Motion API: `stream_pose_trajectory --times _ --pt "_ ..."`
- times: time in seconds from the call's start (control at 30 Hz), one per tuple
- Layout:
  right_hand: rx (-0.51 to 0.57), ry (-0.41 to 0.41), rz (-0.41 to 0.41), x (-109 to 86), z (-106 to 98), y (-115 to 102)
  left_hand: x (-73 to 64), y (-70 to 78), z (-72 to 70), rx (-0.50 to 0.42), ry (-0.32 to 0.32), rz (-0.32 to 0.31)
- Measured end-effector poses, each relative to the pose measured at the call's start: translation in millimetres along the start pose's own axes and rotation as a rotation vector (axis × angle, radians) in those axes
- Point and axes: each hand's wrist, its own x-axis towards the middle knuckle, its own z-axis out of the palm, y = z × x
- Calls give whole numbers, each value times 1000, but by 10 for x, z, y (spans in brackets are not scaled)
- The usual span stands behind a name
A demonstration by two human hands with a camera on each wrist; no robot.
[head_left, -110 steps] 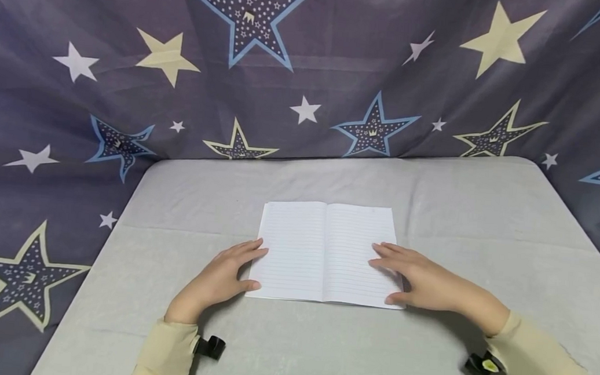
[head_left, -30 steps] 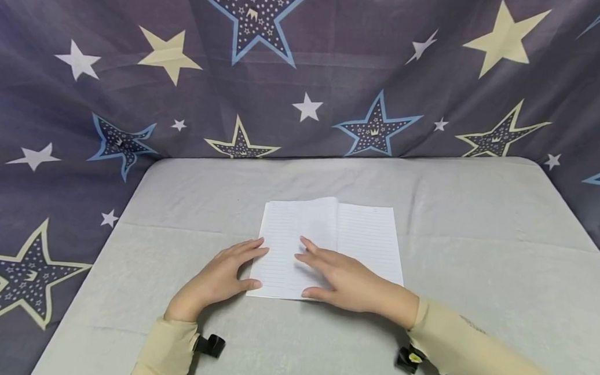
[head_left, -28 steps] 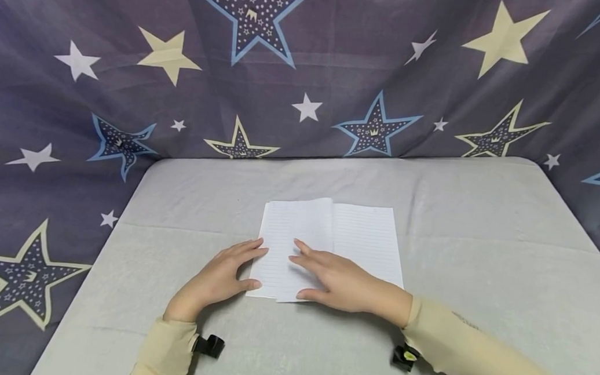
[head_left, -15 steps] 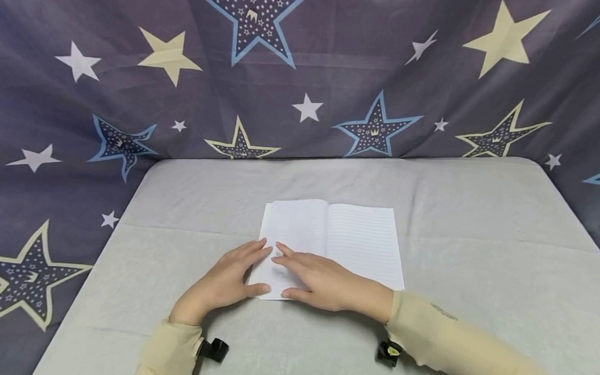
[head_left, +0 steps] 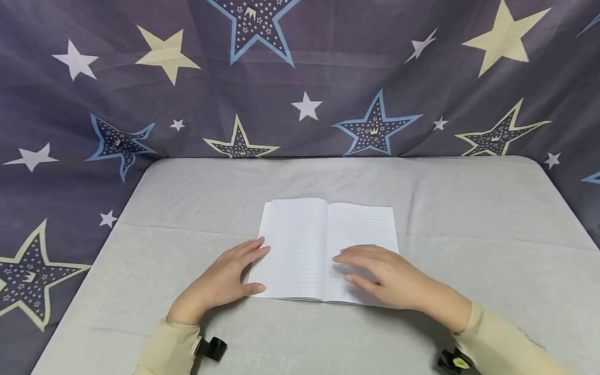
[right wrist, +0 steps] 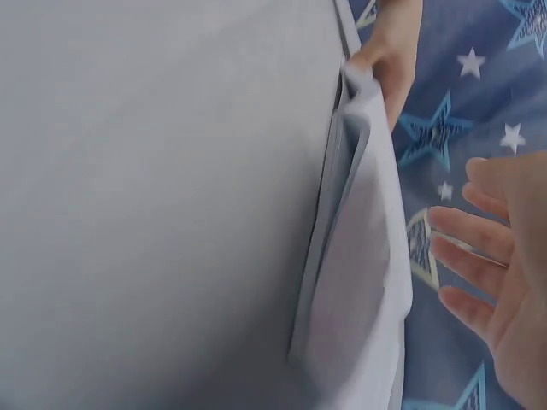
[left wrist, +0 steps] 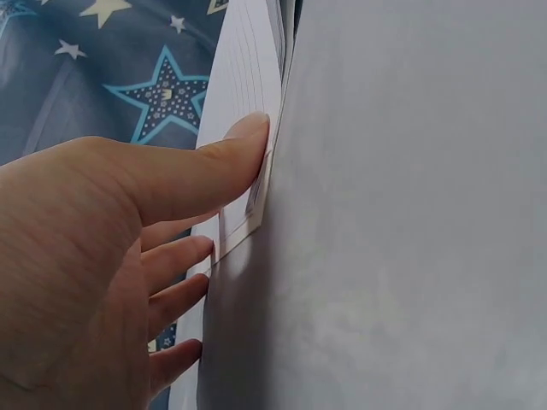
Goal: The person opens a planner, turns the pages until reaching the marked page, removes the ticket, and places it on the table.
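Note:
An open lined notebook lies flat on the table, its white pages spread on both sides of the centre fold. My left hand rests at its left edge; in the left wrist view the thumb lies on the page near the corner and the other fingers reach along the side, fairly straight. Over the right page hovers my right hand, its fingers loosely bent with nothing between them. The right wrist view shows that hand raised apart from the notebook pages.
A pale grey cloth covers the table. Behind and at both sides hangs a dark curtain printed with stars. Each wrist carries a small black camera mount, the left mount and the right mount.
My right hand carried a page over to the left, let it go beside the left hand, then drew back right over the right page. The left hand has barely shifted.

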Motion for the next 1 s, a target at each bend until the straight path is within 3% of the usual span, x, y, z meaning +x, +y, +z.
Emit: stream_pose_trajectory --times 0.37,0.67,1.0 --pt "-80 -84 124 -488 -246 236 6 -54 -15 -2 12 7" --pt "-61 -284 278 -648 -316 325 -4 -51 -14 -5 33 38" --pt "-107 -240 248 -631 -298 339 -10 -52 -13 -14 28 30"
